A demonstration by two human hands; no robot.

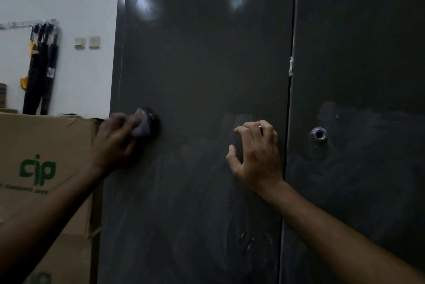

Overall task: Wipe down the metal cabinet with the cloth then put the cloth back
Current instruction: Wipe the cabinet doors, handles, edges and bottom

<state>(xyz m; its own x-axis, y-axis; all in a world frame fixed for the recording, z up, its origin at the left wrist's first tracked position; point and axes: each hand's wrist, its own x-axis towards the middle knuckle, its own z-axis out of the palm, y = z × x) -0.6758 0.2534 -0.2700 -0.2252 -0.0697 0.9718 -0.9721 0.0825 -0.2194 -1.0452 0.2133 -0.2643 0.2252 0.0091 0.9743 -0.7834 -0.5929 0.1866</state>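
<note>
A dark grey metal cabinet (pixel 202 65) with two doors fills most of the view. My left hand (pixel 117 141) grips a small dark cloth (pixel 147 124) and presses it against the left door near its left edge; the hand is blurred. My right hand (pixel 257 152) rests its curled fingertips on the same door close to the seam between the doors and holds nothing. Faint wipe streaks show on the lower door.
A round lock hole (pixel 318 134) sits in the right door. Stacked cardboard boxes (pixel 46 168) with green lettering stand against the cabinet's left side. Black umbrellas (pixel 39 70) hang on the white wall behind, beside two wall switches (pixel 87 42).
</note>
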